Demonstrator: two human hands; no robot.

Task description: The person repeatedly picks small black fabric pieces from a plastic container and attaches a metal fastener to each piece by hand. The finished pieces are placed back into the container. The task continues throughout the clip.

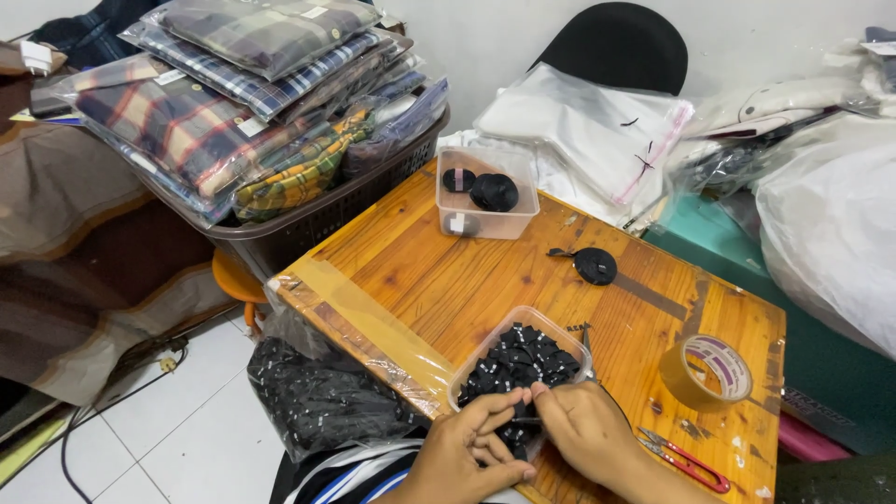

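Hands meet at the near rim of the clear tub (551, 322) of small black pieces (519, 362). I see my left hand (467, 453) and right hand (583, 429) pinching one black piece between fingertips, tub just beyond; red snips (686, 459) lie right of it.

hands (523, 439) pinching black tags (523, 359), clear tub (560, 322)
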